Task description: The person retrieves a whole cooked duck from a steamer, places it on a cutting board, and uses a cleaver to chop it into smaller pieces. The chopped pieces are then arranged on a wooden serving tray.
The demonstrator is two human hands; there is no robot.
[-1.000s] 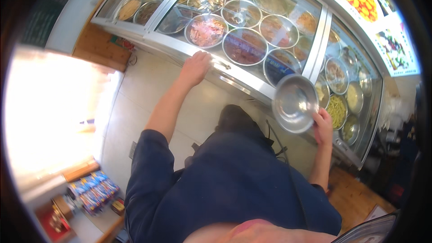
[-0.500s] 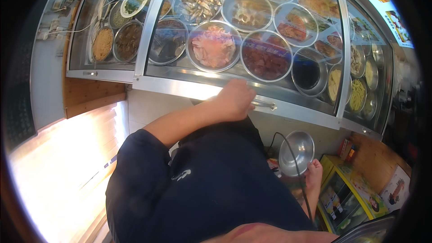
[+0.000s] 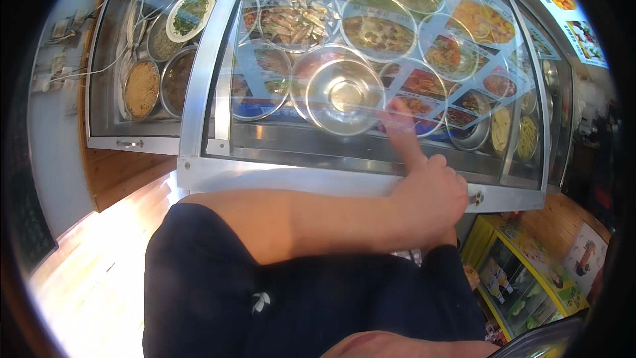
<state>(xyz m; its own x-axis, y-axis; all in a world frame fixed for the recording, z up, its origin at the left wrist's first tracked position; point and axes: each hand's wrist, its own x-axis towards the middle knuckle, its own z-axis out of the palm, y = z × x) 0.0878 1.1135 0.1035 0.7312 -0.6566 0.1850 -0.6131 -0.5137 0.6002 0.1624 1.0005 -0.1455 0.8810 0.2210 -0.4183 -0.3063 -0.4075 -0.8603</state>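
My left hand (image 3: 434, 195) is closed around the handle (image 3: 476, 197) on the metal-framed glass door (image 3: 331, 176) of a food display case; my left forearm crosses in front of my body. The door stands raised toward me. Seen through its glass, my right hand (image 3: 399, 119) pinches the right rim of a shiny metal bowl (image 3: 346, 99) inside the case. My right wrist passes behind my left hand and is partly hidden. The bowl hangs over a round pan of pink meat (image 3: 318, 59) and covers most of it. No food shows in the bowl.
Round pans of small fish (image 3: 298, 16), mushrooms in liquid (image 3: 379, 32) and other foods fill the case. On the left are a white plate of chopped greens (image 3: 190, 15) and a pan of tan crumbs (image 3: 142, 89). A yellow-framed cabinet (image 3: 523, 272) stands at lower right.
The glass door has come up toward me, with my left hand still on its handle and shifted right. My right hand has carried the metal bowl from low right into the case.
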